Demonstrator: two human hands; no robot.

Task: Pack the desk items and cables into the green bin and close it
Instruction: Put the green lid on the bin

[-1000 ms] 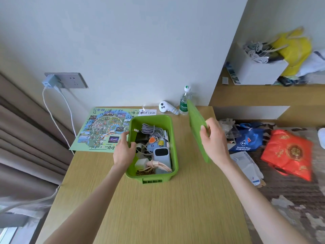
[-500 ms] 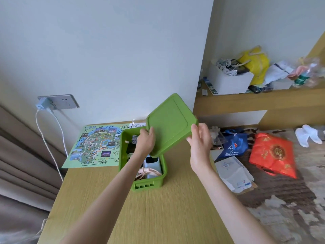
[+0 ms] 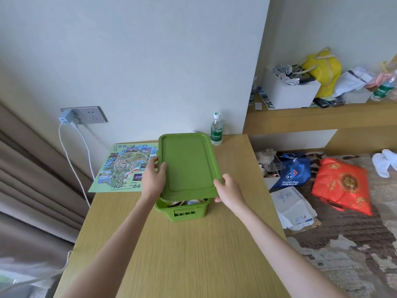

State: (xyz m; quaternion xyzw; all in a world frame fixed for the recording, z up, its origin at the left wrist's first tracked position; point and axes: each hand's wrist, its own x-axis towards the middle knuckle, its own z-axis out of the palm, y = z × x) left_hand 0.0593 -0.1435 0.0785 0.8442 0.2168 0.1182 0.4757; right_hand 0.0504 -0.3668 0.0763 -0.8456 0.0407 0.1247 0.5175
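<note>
Green lid (image 3: 189,166) between left hand (image 3: 153,179) and right hand (image 3: 228,189), seemingly unseated

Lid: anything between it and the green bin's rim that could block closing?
Possibly. The lid hangs over the green bin, near edge raised. In that gap, cables sit about rim height; whether they poke above it is unclear. The left hand and right hand grip its sides.

A map (image 3: 126,166) lies flat on the bench (image 3: 193,254), a water bottle (image 3: 216,131) upright near the wall. A red bag (image 3: 343,186) and blue bag (image 3: 294,173) lie on the floor (image 3: 343,244).
</note>
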